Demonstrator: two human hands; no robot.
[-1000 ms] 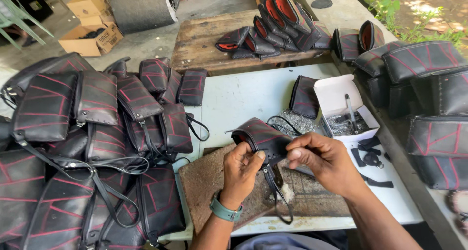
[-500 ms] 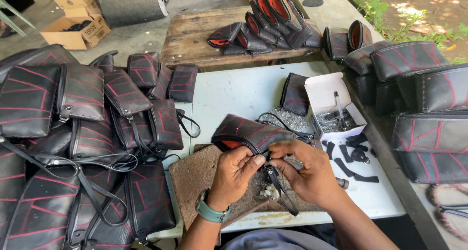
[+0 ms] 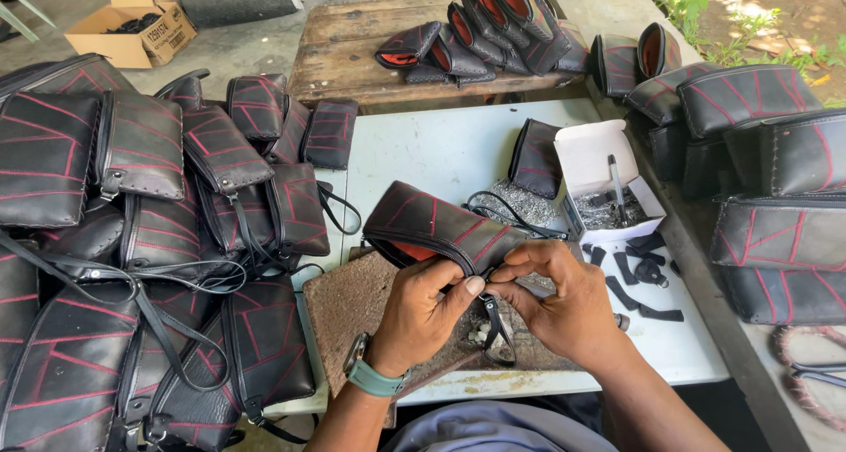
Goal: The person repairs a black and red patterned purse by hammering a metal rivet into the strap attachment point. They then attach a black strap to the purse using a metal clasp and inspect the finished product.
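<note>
Both our left hand (image 3: 421, 307) and right hand (image 3: 555, 298) pinch the black pouch (image 3: 441, 227) at its zipper end; we think a loose pinch could let it slip.

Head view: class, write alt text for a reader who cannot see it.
Two hands, left hand and right hand, pinch the end of a black pouch with red stitching over a white table. Piles of matching bags lie left; a small white box sits right.

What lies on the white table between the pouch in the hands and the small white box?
In the head view, between the black pouch and the white box lie thin black cords over a heap of small silvery metal parts.
</note>
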